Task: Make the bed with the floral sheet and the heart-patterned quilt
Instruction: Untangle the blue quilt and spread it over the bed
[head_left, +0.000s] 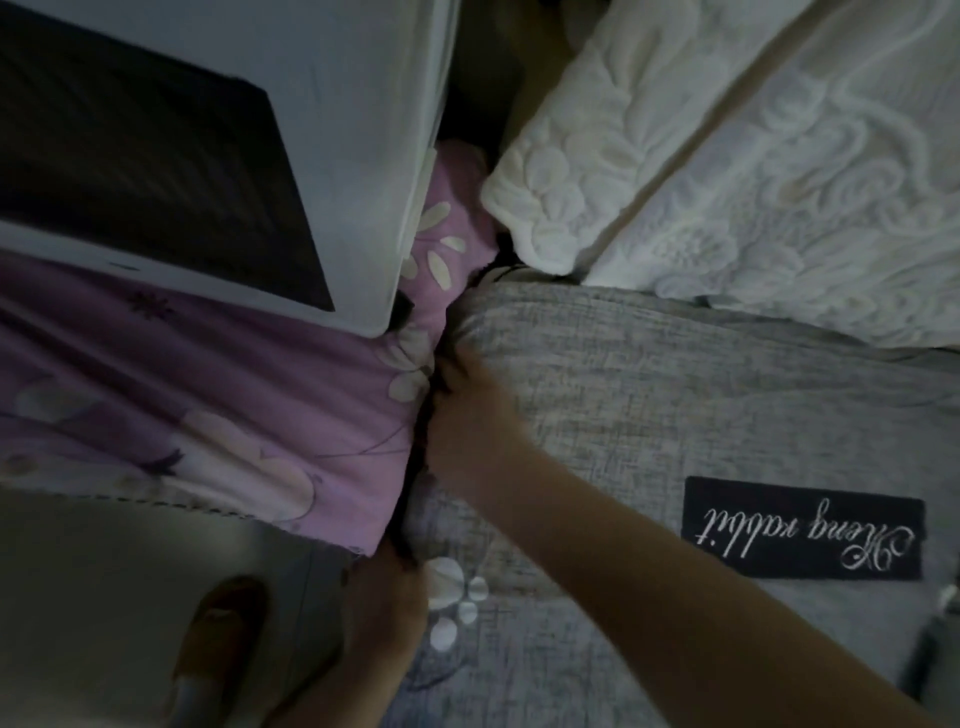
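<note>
Right hand (460, 415) is knuckles-up with the fingers bent and jammed down into the dark crease where the floral sheet (218, 415) meets the grey mattress (649, 395). The fingertips are buried, so I can't tell if it's actually pinching fabric or just pushing. Left hand (387, 605) sits lower on the same crease, at the sheet's loose stitched corner. It's dim and blurry down there, so no call on its grip either.

The sheet is soft lilac cotton with big cream petals and thin dark stems. It's pulled into long diagonal wrinkles and hangs off the mattress's left side. The mattress has a coarse, heathered woven cover, with a pale paw print (457, 597) and a black rectangular label (802, 527) in silvery script lettering.

Top right there's a thick white quilted pad (779, 171), puffy, with raised swirls and rounded corners, lying over the mattress's far end. A smooth white plastic bin (358, 130) with a dark opening rests over the sheet, top left. Brown slipper (218, 639) is on the floor (93, 571), bottom left.
</note>
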